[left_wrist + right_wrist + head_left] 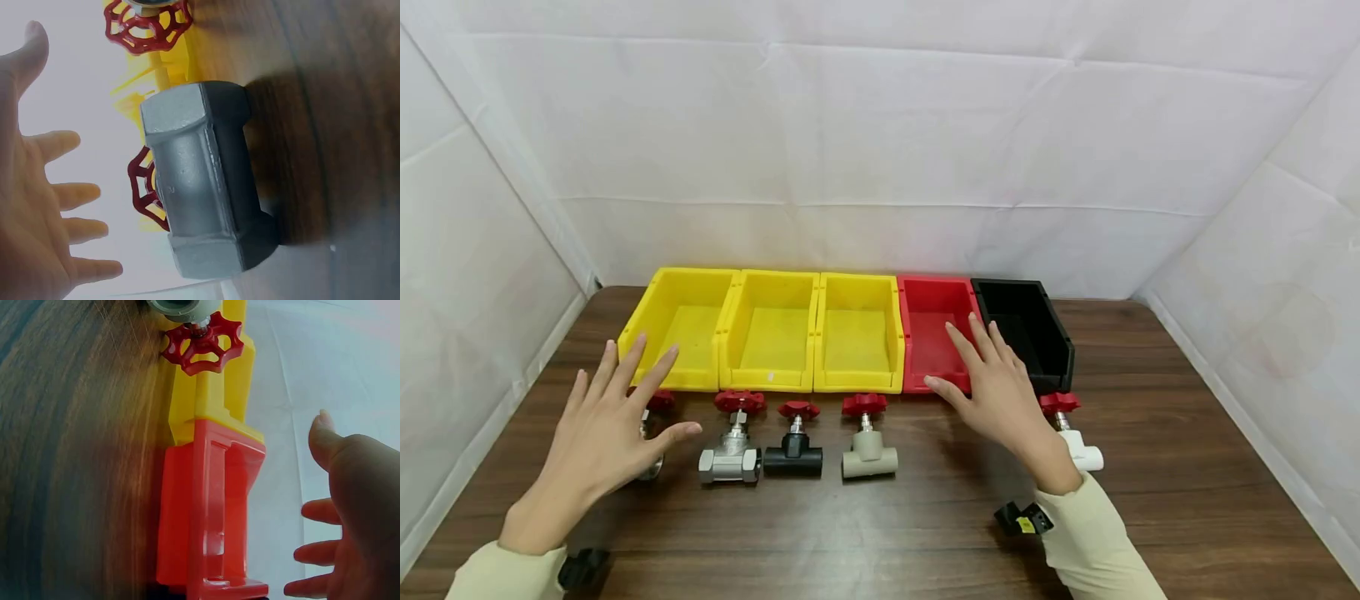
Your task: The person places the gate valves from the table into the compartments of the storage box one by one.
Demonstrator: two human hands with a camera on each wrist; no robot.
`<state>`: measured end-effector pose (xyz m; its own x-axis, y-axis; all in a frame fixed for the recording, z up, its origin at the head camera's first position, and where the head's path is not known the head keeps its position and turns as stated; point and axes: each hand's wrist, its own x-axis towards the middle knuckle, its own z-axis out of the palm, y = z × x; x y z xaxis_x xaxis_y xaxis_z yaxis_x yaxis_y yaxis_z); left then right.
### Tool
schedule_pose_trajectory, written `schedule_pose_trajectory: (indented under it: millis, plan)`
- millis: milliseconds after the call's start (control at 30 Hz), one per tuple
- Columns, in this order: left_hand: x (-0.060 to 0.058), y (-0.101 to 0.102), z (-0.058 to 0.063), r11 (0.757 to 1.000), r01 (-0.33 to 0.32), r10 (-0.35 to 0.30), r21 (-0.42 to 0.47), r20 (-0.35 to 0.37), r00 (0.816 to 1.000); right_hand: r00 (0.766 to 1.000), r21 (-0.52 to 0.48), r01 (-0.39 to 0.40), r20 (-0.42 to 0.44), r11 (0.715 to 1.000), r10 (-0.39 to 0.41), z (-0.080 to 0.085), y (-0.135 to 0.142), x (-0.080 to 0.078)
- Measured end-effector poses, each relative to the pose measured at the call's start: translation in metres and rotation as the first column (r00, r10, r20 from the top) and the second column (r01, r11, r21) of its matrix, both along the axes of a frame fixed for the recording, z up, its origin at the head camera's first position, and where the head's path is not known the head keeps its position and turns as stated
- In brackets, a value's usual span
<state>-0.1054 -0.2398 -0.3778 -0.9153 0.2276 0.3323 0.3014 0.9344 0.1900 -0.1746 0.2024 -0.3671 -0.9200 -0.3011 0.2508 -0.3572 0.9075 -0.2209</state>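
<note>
My left hand [606,429] hovers with fingers spread above a metal valve with a red handwheel [661,402], hiding most of it. That valve's silver body [194,181] fills the middle of the left wrist view. My right hand [996,396], also spread and holding nothing, is over the front of the red bin [917,333]. Between the hands stand a silver gate valve [730,457], a black valve [793,458] and a beige valve [869,458], each topped by a red handwheel. Beyond my right wrist is a white valve [1081,452], partly covered by the forearm.
Three yellow bins [767,333], the red one and a black bin [1037,333] form a row behind the valves. White sheeting [880,150] encloses the brown wooden table [880,550] at the back and sides. Each wrist wears a small black device [1024,518].
</note>
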Motion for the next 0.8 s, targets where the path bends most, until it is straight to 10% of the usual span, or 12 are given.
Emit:
schedule_pose_trajectory:
  millis: [800]
  plan:
    - [0.039, -0.014, -0.012, 0.998, -0.052, 0.051, 0.029, 0.026, 0.998, 0.995, -0.185, -0.099, -0.05, 0.978, 0.091, -0.018, -0.027, -0.023]
